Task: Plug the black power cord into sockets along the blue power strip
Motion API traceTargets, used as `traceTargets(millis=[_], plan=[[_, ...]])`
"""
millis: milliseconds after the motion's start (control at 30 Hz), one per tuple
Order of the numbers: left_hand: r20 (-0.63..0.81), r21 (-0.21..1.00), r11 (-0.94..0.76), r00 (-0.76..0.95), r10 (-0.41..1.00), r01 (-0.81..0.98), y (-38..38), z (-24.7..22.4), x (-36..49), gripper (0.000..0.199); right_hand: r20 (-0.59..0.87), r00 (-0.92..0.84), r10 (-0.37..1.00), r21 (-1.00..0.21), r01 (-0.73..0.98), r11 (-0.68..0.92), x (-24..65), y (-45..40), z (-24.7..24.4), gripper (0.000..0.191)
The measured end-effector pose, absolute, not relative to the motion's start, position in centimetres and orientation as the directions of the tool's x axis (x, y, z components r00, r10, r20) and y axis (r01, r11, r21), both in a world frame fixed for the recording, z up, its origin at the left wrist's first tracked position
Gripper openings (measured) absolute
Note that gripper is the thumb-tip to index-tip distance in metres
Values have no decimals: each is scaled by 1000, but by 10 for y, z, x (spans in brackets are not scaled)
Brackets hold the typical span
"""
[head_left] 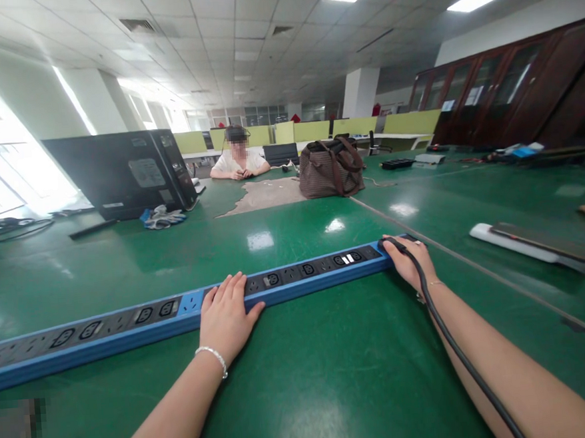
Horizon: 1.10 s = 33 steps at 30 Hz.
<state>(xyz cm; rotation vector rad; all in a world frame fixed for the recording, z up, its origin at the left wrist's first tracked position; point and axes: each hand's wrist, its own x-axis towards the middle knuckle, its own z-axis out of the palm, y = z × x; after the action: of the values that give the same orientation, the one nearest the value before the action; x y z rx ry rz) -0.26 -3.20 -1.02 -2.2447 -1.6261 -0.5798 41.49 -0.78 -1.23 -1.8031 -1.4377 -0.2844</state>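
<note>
A long blue power strip (297, 287) with black sockets lies across the green table, reaching the left edge of the view. My left hand (228, 317) rests over its middle, fingers on the top face and thumb along the near side. At the strip's right end, my right hand (410, 263) is wrapped round that end, near where a black cable (445, 332) meets it. The cable runs down along my right forearm. The fingertips of my right hand are partly hidden behind the strip and the cable.
A black computer case (134, 173), gloves (162, 217) and cables stand or lie at the back left. A brown bag (330, 169) sits at the far middle; a person (239, 161) sits beyond the table (308, 378). A white-and-dark long object (529, 246) lies right.
</note>
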Motion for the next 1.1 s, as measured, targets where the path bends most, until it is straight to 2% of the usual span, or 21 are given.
traceTargets(millis=[300,667,867,1100], plan=[[482,-39,-288,270,834,957,-32,-10,-2,55,569,418,708,-442,882,-166,405,-13,-13,39],[497,-18,-311,278,822,950,-30,-13,-4,55,569,425,704,-425,885,-191,400,-21,-17,39],[500,-19,-315,281,819,949,-30,-14,-4,54,566,369,737,-377,911,-167,407,-20,-16,37],[491,-11,-311,276,826,950,-31,-11,-3,55,546,442,712,-441,874,-205,399,-22,-19,42]])
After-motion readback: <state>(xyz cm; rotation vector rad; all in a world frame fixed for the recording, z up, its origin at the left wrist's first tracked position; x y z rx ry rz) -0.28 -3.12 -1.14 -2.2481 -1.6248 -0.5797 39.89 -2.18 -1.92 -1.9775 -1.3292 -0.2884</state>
